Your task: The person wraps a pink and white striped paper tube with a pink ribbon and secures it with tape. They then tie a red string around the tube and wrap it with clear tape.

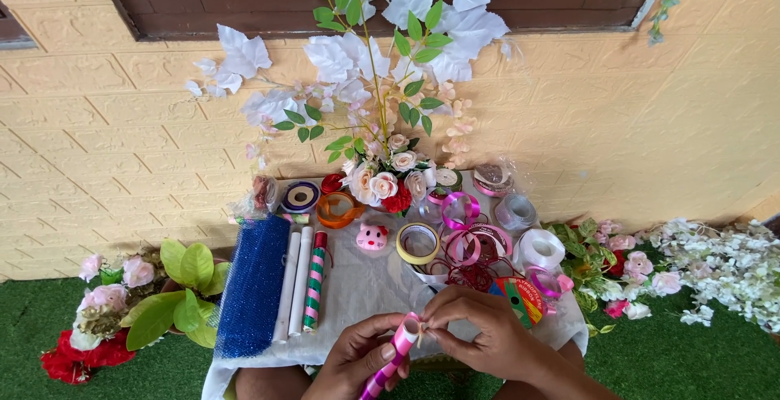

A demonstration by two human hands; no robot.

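At the far left, pink and red fake flowers [101, 319] lie on the green turf [32, 327], with a leafy green plant [183, 290] just beside them; next comes the tabletop [366, 282], covered in pale cloth, with a roll of blue mesh [252, 286] along its left edge; beside the mesh lie two white rolls [292, 282] and a striped roll of green, pink and white [314, 282]; further in sit an orange ribbon spool [337, 209], a small pink pig figure [372, 237] and a yellow tape ring [418, 243]; behind these stands a bouquet of cream and red roses [386, 180] with white leaves reaching up the wall; to the right are pink ribbon spools [467, 221] and a white ribbon spool [540, 247]; at the near edge, the left hand [357, 359] has its grip wrapped around a pink and white striped ribbon roll [398, 351], which tilts up toward the right; the right hand [479, 327] has its fingertips pinched together on the ribbon's loose end at the top of that roll; more pink and white flowers [650, 266] lie on the turf at the far right.
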